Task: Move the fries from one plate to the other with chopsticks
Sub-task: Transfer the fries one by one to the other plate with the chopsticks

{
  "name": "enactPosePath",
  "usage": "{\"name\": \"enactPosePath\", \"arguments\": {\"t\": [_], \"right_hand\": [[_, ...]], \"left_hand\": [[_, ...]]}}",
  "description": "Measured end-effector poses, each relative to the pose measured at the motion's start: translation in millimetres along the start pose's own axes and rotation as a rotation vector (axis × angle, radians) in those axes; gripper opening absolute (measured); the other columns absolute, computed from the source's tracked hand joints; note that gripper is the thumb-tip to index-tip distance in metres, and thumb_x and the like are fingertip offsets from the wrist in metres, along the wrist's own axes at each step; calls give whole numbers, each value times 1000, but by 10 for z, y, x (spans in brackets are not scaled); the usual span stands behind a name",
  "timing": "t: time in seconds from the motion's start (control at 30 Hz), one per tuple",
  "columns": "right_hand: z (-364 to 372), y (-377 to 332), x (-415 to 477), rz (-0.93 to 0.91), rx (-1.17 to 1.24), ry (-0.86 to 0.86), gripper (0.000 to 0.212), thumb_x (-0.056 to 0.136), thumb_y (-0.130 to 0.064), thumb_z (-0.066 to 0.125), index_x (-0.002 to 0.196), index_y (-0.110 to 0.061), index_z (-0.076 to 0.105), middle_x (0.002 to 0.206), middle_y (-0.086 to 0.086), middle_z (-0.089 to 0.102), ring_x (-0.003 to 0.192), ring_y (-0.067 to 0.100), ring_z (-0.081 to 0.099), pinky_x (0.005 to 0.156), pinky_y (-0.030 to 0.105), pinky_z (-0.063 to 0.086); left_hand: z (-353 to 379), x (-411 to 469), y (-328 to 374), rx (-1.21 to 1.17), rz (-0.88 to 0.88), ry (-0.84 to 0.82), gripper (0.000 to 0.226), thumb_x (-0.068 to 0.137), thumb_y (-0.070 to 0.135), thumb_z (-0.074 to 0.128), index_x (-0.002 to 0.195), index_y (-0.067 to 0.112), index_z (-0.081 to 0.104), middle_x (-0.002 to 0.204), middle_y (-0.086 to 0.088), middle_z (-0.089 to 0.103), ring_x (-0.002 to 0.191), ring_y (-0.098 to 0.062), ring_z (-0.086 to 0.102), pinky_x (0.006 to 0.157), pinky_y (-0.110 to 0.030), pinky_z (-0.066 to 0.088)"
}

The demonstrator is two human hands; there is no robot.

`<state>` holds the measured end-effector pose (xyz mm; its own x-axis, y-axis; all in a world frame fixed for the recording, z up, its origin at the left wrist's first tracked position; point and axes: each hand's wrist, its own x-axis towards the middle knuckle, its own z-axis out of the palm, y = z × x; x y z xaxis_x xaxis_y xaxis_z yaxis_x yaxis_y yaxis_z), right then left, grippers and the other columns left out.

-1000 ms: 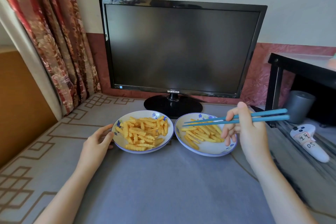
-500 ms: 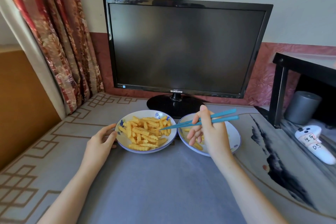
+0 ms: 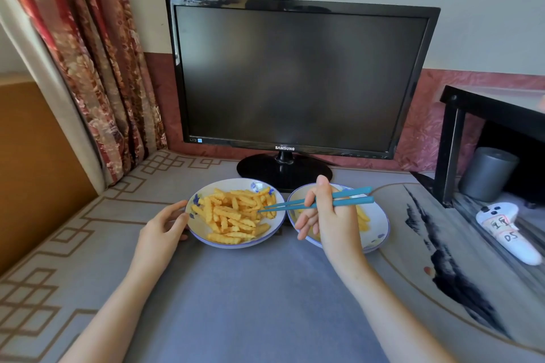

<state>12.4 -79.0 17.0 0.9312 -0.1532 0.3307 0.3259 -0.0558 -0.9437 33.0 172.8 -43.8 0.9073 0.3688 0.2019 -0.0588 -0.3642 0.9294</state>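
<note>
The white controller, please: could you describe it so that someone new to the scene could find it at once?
Start at the big black Samsung monitor and look right to the black side table. Below it, near a grey cylinder, lies the white plastic controller; only it carries handwritten labels.

Teal chopsticks [image 3: 354, 201], yellow fries [image 3: 233, 212], white plates [image 3: 200, 227] w/ blue flowers, grey cloth [image 3: 236, 303] w/ tan fret border, red floral curtain [image 3: 97, 68], blk monitor [image 3: 295, 76].

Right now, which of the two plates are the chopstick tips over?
The left plate, heaped with fries and touched by the left hand; the right plate lies under the right hand holding the chopsticks.
</note>
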Motion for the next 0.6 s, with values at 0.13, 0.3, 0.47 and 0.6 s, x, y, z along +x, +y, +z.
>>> {"name": "enactPosePath", "arguments": {"t": [0.13,0.3,0.47,0.6], "right_hand": [[-127,-46,19,-4,18,73,48,102,-31,34,62,-9,49,45,19,56,36,29,52,36,19,33],[-419,-175,64,-47,36,173,45,102,-32,33,65,-8,45,45,18,57,35,28,51,39,24,30],[-773,-182,135,-78,-55,242,46,103,-30,32,64,-8,45,41,15,56,31,26,49,35,21,28],[-945,-104,128,-44,-92,227,46,103,-29,32,66,-5,46,42,18,55,29,24,47,34,20,27]], "left_hand": [[6,5,4,12,2,5,28,96,12,49,121,14,61,95,-3,67,72,-12,62,53,2,40],[8,4,8,5,4,2,27,96,12,50,120,16,61,95,-1,67,73,-12,62,53,3,41],[0,12,-18,12,-5,4,28,96,14,50,120,17,61,95,0,68,72,-14,64,53,2,41],[2,18,-24,9,0,0,28,96,14,49,121,16,62,99,-3,68,72,-15,64,53,2,42]]}}
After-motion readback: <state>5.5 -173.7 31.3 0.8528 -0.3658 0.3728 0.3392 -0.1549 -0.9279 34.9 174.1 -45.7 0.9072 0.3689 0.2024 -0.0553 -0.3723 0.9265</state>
